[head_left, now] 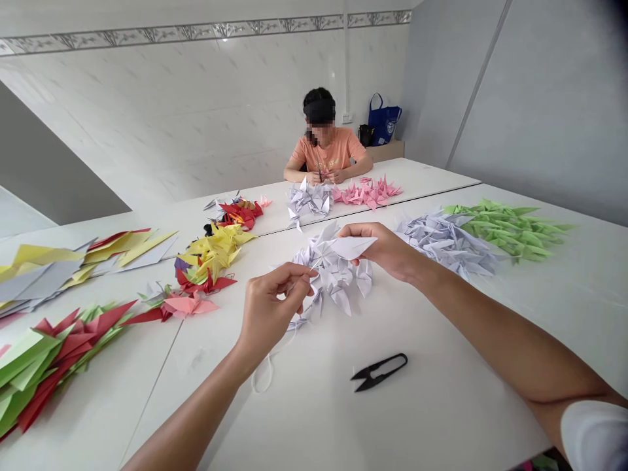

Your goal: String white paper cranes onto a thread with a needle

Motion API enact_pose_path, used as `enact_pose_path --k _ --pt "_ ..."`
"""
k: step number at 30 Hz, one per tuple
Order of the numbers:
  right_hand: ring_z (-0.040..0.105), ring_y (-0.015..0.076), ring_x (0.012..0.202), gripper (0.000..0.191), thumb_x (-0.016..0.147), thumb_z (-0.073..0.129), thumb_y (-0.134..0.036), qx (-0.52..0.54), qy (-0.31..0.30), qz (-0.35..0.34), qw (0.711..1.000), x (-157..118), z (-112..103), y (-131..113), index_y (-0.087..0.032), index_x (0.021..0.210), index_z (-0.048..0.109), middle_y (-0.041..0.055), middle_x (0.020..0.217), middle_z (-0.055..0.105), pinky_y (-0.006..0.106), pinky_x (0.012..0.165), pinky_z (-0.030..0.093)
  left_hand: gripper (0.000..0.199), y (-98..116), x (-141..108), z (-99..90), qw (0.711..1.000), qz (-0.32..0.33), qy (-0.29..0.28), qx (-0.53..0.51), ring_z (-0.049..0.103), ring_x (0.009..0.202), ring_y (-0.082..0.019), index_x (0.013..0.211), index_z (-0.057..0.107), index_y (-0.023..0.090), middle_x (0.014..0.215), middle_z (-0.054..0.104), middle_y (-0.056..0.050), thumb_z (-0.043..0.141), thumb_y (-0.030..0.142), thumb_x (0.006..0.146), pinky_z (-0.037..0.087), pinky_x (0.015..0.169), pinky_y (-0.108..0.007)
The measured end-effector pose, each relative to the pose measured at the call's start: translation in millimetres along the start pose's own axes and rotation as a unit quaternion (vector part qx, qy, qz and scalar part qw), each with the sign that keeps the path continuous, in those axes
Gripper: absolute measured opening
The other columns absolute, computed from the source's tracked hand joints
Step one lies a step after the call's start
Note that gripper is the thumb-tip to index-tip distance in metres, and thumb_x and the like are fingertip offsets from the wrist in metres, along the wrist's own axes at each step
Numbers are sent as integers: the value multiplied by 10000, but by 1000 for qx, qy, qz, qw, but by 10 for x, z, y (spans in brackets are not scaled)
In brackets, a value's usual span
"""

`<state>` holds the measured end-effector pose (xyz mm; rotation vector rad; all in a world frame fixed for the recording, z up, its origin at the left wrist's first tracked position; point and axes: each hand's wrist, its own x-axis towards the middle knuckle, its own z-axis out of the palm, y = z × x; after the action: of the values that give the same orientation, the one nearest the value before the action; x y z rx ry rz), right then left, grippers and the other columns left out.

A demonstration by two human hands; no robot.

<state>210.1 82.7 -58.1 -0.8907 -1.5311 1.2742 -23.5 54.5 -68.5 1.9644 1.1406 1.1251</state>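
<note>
- Left hand (275,297) was closed in a fingertip pinch on a thin, needle-like sliver (316,263), its point toward the right hand.
- Right hand (387,248) had its fingers partly curled, holding a white folded paper piece (352,246) between thumb and fingers, just beyond and to the right of the left hand.
- Judging by the pose, the step was lining sliver and paper up for threading; whether they touched could not be told.
- The next move seemed to call for a steady right hand and a straight, gentle push from the left, with the loose white thread (269,358) below the left hand free of snags.
- The held piece looked crisp, pale and pointed, with one broad flap stretching across the right hand's fingers; similar white folded pieces (339,288) lay clustered on the surface (304,418) beneath both hands.
</note>
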Motion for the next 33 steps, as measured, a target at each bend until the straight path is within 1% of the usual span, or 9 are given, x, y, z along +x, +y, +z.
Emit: enact_pose_path --k 9,15,20,23,26,28,30,31,33 --pt "490 89 616 144 750 748 -288 -5 0 -3 1000 0 -3 1 -173 783 667 -28 766 583 251 617 424 169 7 -14 -16 1000 -5 0 3 542 462 -59 884 750 202 652 664 35 583 188 909 443 502 -195" --pt "508 99 639 312 797 782 -460 -8 24 -34 999 -29 25 -62 -172 806 665 -12 793 602 243 582 438 180 18 -10 -25 1000 -1 6 10 536 462 -53 888 752 212 644 655 46 575 184 909 447 511 -189" --pt "518 102 658 306 783 806 -441 -3 22 -39 999 -27 23 -65 -170 796 665 -13 770 595 227 579 428 188 18 -5 -23 1000 2 12 8 543 466 -52 893 756 216 637 654 51 574 169 899 451 513 -182" --pt "515 106 665 306 811 781 -451 -5 22 -37 999 -22 26 -57 -170 793 659 -12 764 581 225 579 419 190 14 0 -19 1000 4 11 6 540 459 -50 879 756 217 633 657 53 576 159 892 446 500 -178" --pt "510 106 663 267 833 765 -413 -21 24 -44 999 -35 37 -58 -173 808 653 -8 785 588 226 573 406 191 13 4 -18 1000 3 8 5 541 459 -49 876 757 218 638 661 52 576 158 894 446 495 -174" --pt "485 102 641 211 864 736 -367 -68 33 -75 994 -60 53 -62 -177 825 652 -13 768 582 229 562 383 189 12 3 -18 1000 2 7 4 548 461 -50 885 757 220 644 667 51 578 163 899 448 494 -174" --pt "463 100 624 152 906 687 -310 -150 53 -138 977 -95 80 -70 -181 834 653 -23 723 564 234 569 373 169 6 -1 -18 1000 4 6 1 561 462 -53 890 747 216 663 680 49 585 168 901 455 491 -179" --pt "461 100 622 127 922 664 -275 -197 64 -178 962 -113 97 -75 -181 837 653 -26 711 562 236 581 377 152 1 -3 -17 1000 6 7 -3 570 462 -58 900 734 214 677 689 48 589 169 900 460 490 -183" --pt "481 99 635 95 938 624 -200 -280 82 -257 921 -148 138 -87 -179 849 648 -22 730 591 238 618 399 113 -13 -9 -16 1000 14 11 -14 599 474 -74 943 693 214 698 699 51 598 172 897 470 490 -196"
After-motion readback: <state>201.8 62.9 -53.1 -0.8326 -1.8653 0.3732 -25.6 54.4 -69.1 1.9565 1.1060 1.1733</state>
